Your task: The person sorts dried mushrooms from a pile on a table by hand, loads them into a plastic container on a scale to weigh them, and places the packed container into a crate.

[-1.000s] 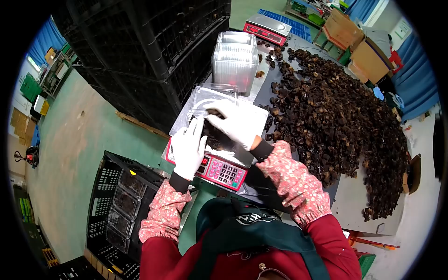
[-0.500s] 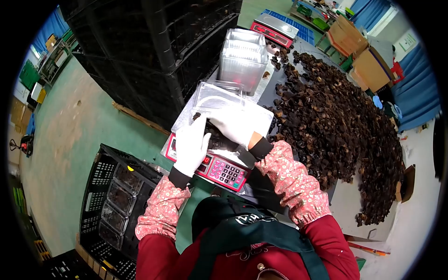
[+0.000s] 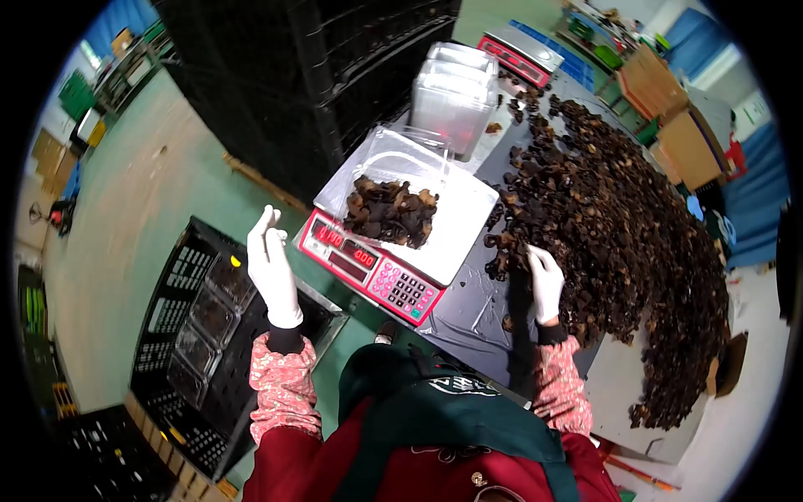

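The opened clear plastic box [image 3: 400,159] of black fungus [image 3: 389,213] rests on the scale [image 3: 401,291], so its weight registers. At the box's eight o'clock, the left hand [image 3: 273,272] hovers empty, fingers apart; at four, the right hand [image 3: 546,284] reaches the heap [image 3: 623,234], its grip impossible to tell.

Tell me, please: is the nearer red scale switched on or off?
On: the nearer red scale shows glowing red digits on its front.
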`<state>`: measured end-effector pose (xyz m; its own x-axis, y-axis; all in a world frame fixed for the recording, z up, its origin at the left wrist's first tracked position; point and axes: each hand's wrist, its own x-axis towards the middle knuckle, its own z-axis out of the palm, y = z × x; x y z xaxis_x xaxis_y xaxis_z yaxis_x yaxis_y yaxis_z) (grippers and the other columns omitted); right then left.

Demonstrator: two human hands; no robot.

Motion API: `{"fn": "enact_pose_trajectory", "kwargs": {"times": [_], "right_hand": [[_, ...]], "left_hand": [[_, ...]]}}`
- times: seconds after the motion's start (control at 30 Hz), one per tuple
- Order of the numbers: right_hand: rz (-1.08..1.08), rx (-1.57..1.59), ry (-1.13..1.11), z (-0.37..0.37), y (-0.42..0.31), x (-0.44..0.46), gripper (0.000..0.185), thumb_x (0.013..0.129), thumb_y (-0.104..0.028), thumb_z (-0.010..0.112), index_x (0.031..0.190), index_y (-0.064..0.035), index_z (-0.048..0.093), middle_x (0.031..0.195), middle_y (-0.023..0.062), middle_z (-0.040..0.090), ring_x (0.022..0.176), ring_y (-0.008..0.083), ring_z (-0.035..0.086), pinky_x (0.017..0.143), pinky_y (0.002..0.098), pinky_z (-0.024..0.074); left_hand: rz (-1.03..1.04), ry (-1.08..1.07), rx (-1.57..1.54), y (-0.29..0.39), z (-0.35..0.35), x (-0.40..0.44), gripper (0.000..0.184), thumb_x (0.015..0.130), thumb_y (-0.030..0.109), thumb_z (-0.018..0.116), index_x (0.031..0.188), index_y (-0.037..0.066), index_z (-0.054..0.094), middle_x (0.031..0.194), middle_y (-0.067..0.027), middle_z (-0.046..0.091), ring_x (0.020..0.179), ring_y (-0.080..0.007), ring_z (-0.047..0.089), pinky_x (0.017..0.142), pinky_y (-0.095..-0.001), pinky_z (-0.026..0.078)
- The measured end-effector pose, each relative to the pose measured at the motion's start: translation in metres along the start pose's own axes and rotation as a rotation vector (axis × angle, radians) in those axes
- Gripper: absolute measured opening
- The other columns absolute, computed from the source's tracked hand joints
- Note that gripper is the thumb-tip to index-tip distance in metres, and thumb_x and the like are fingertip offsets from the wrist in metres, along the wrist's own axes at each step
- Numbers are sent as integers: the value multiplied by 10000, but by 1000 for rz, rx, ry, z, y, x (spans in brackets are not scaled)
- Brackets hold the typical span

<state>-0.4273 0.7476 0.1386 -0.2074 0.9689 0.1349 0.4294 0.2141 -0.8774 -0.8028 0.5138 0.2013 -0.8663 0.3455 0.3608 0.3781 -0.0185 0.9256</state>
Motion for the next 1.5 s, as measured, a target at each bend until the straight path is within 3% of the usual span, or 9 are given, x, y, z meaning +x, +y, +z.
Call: {"fn": "enact_pose_trajectory", "kwargs": {"times": [0.23,0.43,0.63,0.77,0.87,1.13,1.23,1.33,1.5], "right_hand": [[-378,-700,-65,-31,81,-53,322,885,-134,666,1206,-117,640,1146,69,620,1084,256,570,891,363,504],[-487,-446,103,-30,61,-38,355,857,79,581,1162,-85,659,1089,106,642,1007,288,632,869,344,517],[-463,-613,-181,-10,50,-15,379,803,109,548,1107,-76,676,1059,113,655,1087,307,585,929,365,463],[-631,-799,-135,5,15,-8,254,833,-167,693,1085,-148,711,1111,27,681,1213,245,535,1008,448,363],[-631,-345,-108,32,-49,5,244,849,-174,687,1068,-70,703,935,120,667,890,305,623,782,377,498],[-615,-341,-169,132,-134,36,228,819,-235,742,969,-73,686,780,114,593,803,265,615,691,351,502],[-470,-417,-262,139,-127,45,194,846,-232,721,931,-61,686,711,58,579,707,214,596,637,311,481],[-17,288,-392,119,-134,47,217,925,-249,656,964,-39,693,741,-33,606,646,61,558,579,228,441],[383,901,-510,81,-124,24,266,951,-203,597,1099,16,621,914,113,675,736,188,680,606,257,511]], "left_hand": [[-267,20,-163,-17,-27,-58,311,1040,164,449,1226,-24,613,1038,-84,677,767,-74,572,708,-221,452],[-278,-70,-152,-5,-9,-82,319,1038,197,445,1197,-13,623,1019,-75,689,787,-93,600,724,-235,475],[-329,-138,-190,-4,4,-93,318,1041,196,436,1192,-8,628,1016,-69,695,774,-80,593,711,-226,463],[-306,-163,-173,-18,8,-83,320,1041,179,423,1187,-20,628,1019,-71,693,767,-82,587,708,-231,469],[-310,-172,-192,-27,15,-67,321,1040,164,414,1191,-26,624,1004,-78,682,769,-93,584,711,-239,468],[-292,-178,-236,-22,22,-44,290,1041,121,419,1171,-40,623,979,-83,679,768,-99,583,764,-251,472],[-295,-176,-208,-27,14,-44,293,1037,107,412,1176,-44,621,978,-83,681,771,-96,577,766,-248,468],[-281,-152,-132,-28,9,-47,320,1034,146,410,1176,-34,633,998,-71,683,763,-96,574,729,-238,444],[-229,-158,-124,-24,16,-55,317,1053,151,404,1213,-17,620,990,-57,677,737,-70,534,691,-231,421]]}}
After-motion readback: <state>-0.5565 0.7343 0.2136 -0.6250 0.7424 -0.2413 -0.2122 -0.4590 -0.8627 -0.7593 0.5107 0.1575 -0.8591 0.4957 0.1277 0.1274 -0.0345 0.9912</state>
